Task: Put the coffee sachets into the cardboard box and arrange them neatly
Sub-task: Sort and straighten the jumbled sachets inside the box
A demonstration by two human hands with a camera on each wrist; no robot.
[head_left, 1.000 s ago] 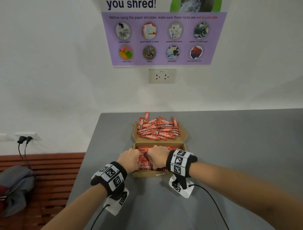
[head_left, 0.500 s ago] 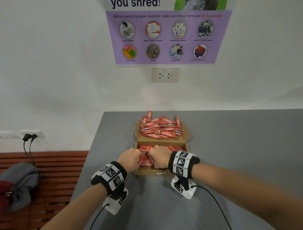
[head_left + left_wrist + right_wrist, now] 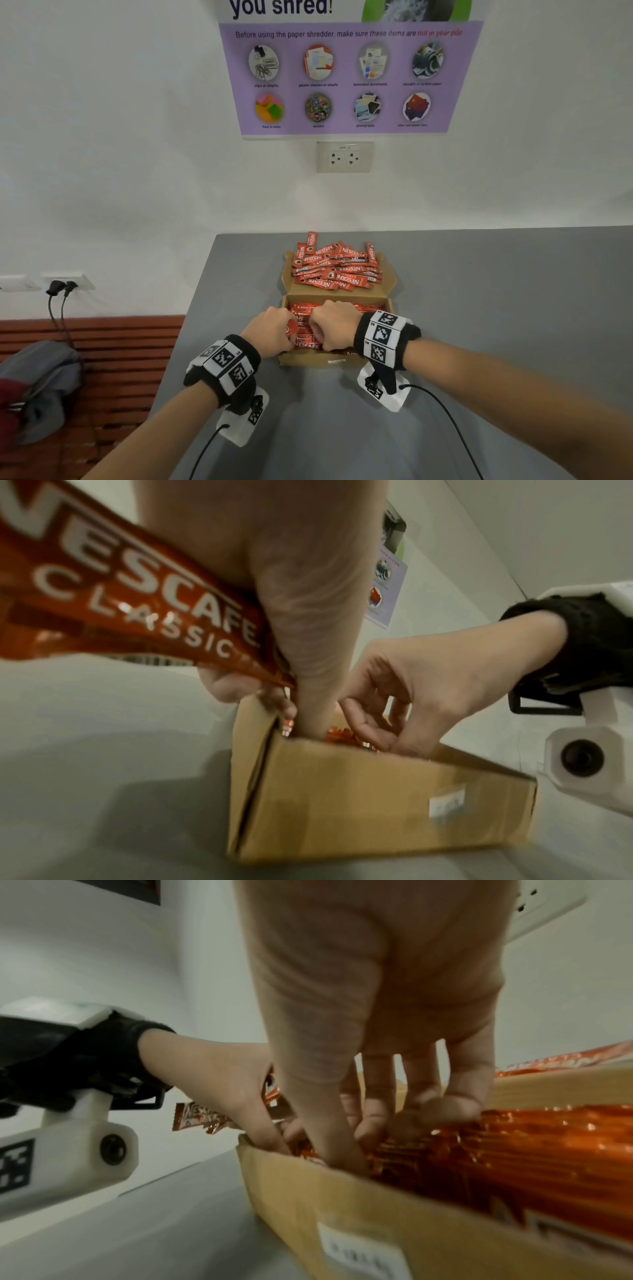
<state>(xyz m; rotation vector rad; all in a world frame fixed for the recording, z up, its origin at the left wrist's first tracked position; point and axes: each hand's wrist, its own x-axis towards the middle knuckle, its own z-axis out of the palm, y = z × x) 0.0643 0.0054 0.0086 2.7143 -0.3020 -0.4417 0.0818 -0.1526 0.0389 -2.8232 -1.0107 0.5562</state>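
Note:
An open cardboard box (image 3: 308, 359) sits on the grey table, holding a row of red coffee sachets (image 3: 373, 307). A loose pile of sachets (image 3: 335, 270) lies on its opened lid behind. Both hands are in the box's left end. My left hand (image 3: 274, 330) grips a Nescafe sachet (image 3: 137, 596) between thumb and fingers at the left wall, and the sachet's free end sticks out past the box (image 3: 195, 1118). My right hand (image 3: 352, 1131) has its thumb and curled fingers dipped among the packed sachets (image 3: 496, 1145) beside the left hand, pinching them.
The grey table (image 3: 496, 308) stretches right and toward me, with its left edge close to the box. Cables trail from both wrist cameras across the table. A wooden bench (image 3: 120, 359) with a grey bag (image 3: 37, 383) stands at the lower left. The wall rises behind the table.
Both hands have stayed in the box's left end, shifting only slightly. The head view has drifted a little.

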